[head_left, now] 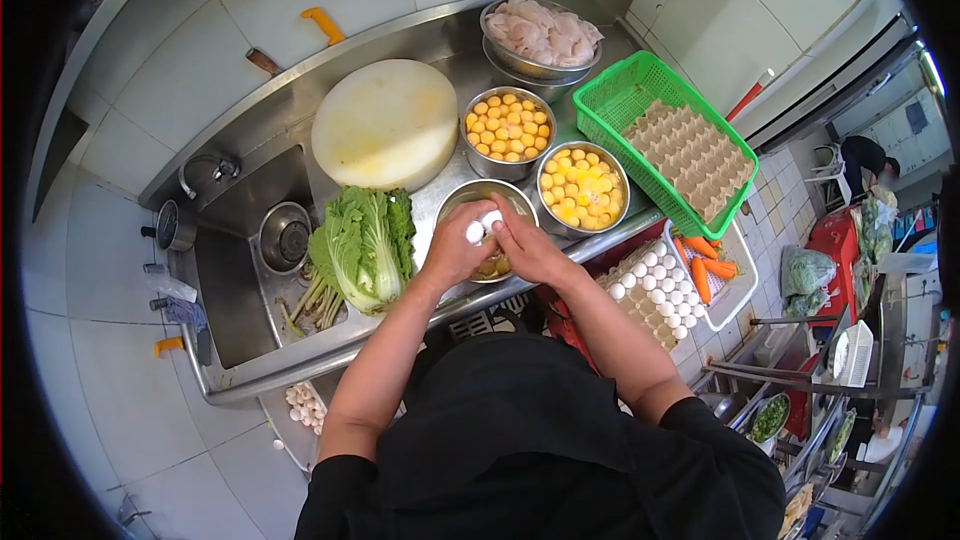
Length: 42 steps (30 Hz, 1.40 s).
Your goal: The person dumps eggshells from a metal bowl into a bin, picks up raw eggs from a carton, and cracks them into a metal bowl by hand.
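Both hands, left hand and right hand, were clamped together on a white egg right over the steel bowl. Squeezing unevenly could've dropped shell bits in, or slopped yolk onto the counter beside that bowl.

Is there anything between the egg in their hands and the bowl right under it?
Nothing visible. Both hands, left hand and right hand, hold the white egg directly over the steel bowl, whose open mouth is uncovered; yolks show inside it.
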{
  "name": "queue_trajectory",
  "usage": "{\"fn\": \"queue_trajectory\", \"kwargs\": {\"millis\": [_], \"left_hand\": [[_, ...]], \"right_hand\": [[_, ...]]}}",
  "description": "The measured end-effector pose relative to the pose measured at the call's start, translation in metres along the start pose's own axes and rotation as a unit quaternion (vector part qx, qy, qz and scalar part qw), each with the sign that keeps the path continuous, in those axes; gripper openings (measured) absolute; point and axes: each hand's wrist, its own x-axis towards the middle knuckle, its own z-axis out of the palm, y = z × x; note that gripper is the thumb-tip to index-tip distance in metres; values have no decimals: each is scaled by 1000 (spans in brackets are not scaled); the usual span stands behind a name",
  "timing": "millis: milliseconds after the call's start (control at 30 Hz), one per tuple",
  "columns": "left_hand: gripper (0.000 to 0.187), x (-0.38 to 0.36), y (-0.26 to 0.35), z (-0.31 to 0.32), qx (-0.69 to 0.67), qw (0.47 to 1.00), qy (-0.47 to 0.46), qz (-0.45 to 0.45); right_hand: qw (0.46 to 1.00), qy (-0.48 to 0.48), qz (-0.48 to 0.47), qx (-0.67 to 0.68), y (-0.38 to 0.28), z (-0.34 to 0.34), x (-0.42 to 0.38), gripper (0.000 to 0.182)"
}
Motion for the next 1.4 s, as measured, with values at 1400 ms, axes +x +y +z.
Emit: {"fn": "queue_trajectory", "kwargs": {"millis": [1400], "left_hand": [[73,-467,-72,-240,-104,628,512,-576]], "right_hand": [[702,322,627,-102,228,-43,-191,52]]}}
